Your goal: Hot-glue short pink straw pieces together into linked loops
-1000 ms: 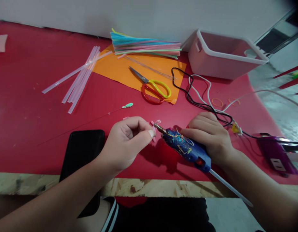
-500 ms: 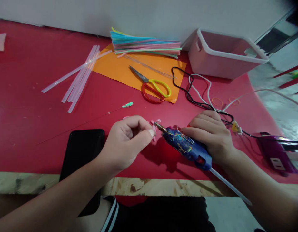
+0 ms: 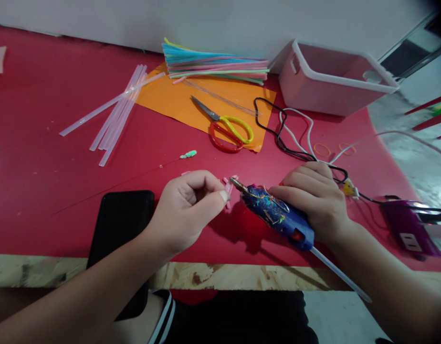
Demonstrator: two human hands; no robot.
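My left hand (image 3: 186,208) is closed in a pinch on a small pink straw piece (image 3: 227,188), held just above the red table. My right hand (image 3: 313,200) is wrapped around a blue glue gun (image 3: 278,217) smeared with coloured bits. The gun's metal nozzle touches the pink piece. A clear glue stick (image 3: 340,274) juts from the gun's back past the table edge. A thin wire with a green tip (image 3: 188,155) lies just beyond my left hand.
A black phone (image 3: 122,229) lies at the front edge. Further back lie clear glue sticks (image 3: 115,112), orange paper (image 3: 177,102) with scissors (image 3: 229,131), a bundle of coloured straws (image 3: 215,66) and a pink bin (image 3: 331,79). Cords (image 3: 295,138) run to a purple power strip (image 3: 415,229).
Both hands stay nearly in place. The glue gun has tilted slightly, its nozzle rising a little against the pink piece.
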